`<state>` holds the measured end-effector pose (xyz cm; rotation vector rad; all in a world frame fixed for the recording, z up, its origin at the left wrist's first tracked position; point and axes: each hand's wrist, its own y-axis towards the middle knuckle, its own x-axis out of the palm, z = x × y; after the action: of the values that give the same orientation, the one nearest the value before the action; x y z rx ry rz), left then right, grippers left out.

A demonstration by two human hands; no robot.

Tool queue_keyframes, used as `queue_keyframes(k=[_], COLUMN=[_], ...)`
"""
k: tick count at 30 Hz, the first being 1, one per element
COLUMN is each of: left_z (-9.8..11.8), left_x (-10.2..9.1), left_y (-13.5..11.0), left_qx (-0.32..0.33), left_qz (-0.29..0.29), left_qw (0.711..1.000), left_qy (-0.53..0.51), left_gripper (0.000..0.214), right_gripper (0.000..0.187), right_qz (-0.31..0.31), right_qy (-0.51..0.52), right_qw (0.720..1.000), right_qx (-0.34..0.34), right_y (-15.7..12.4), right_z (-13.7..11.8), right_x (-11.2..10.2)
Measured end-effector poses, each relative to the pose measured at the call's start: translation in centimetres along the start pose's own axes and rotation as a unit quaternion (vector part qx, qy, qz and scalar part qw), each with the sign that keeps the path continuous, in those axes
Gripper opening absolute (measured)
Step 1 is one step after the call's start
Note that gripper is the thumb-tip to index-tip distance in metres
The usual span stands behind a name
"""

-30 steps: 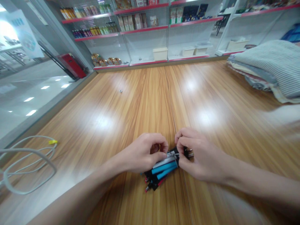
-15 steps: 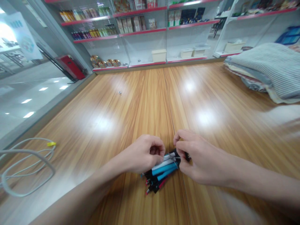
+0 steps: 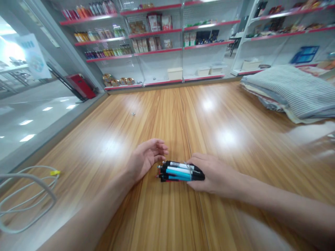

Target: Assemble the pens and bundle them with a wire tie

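Observation:
A bundle of pens (image 3: 178, 171), black, white and blue with a little red, lies crosswise low over the wooden table (image 3: 167, 216). Around its right part runs a thin grey tie (image 3: 190, 170). My right hand (image 3: 209, 172) grips the bundle's right end, thumb on the near side and fingers over the far side. Just left of the pens' left ends, my left hand (image 3: 146, 157) is open with its fingers loosely curved, holding nothing and apart from the bundle.
A coiled pale cable (image 3: 39, 184) with a yellow tag lies at the left. Folded striped cloth (image 3: 290, 90) is piled at the far right. One tiny shiny object (image 3: 133, 114) sits farther back. Stocked shelves (image 3: 157, 50) stand behind the table.
My left hand has let go and moved left, its fingers opening. My right hand has gone from pinching the tie to gripping the bundle, which now lies more level. The view has tilted up.

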<state>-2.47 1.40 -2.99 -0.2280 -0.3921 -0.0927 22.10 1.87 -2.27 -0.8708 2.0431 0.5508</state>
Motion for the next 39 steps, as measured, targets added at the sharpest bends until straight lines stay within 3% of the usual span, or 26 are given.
queue_keyframes(k=[2,5,9,13,17,20,22,25,27,32,36,39], left_z=[-0.3,-1.0,-1.7,-1.1,-0.7,-0.3,0.3,1.1,1.2,0.4,0.3,0.5], left_x=[0.4,2.4,6.2,8.7,8.5,8.0,8.1,8.3,8.3,7.8,7.8,8.0], left_y=[-0.2,-0.9,-1.5,-0.9,0.2,0.2,-0.3,-1.2,-1.5,-1.0,-0.7,-0.8], left_qx=[0.019,0.083,0.148,0.158,0.096,0.096,0.133,0.196,0.207,0.174,0.156,0.161], left_qz=[0.01,0.026,0.016,-0.002,-0.078,-0.097,-0.112,-0.125,-0.132,-0.174,-0.138,-0.155], left_qw=[0.996,0.988,0.988,0.987,0.992,0.991,0.981,0.938,0.926,0.955,0.972,0.972], left_qy=[-0.082,-0.127,-0.038,0.023,-0.011,0.003,0.09,0.258,0.288,0.164,0.107,0.076], left_gripper=[0.036,0.057,0.077,0.055,0.022,0.017,0.019,0.026,0.032,0.049,0.039,0.042], right_gripper=[0.018,0.019,0.026,0.05,0.036,0.036,0.032,0.019,0.015,0.022,0.023,0.022], right_qz=[0.057,0.135,0.18,0.192,0.132,0.114,0.128,0.15,0.162,0.159,0.15,0.151], right_qy=[0.047,0.113,0.171,0.244,0.25,0.228,0.215,0.2,0.184,0.14,0.124,0.109], right_qw=[0.996,0.981,0.967,0.951,0.959,0.966,0.967,0.968,0.97,0.977,0.981,0.983], right_qx=[0.042,0.085,0.054,-0.001,0.017,0.044,0.045,0.004,-0.009,0.0,-0.01,-0.005], right_y=[0.3,0.7,1.4,1.7,1.4,1.4,1.6,1.9,2.0,2.1,2.3,2.4], right_z=[0.2,-0.1,-0.8,-1.2,-0.7,-0.4,-0.3,-0.4,-0.4,0.2,0.5,0.5], right_x=[0.3,1.1,2.6,3.3,3.0,3.0,3.1,3.3,3.3,3.4,3.5,3.5])
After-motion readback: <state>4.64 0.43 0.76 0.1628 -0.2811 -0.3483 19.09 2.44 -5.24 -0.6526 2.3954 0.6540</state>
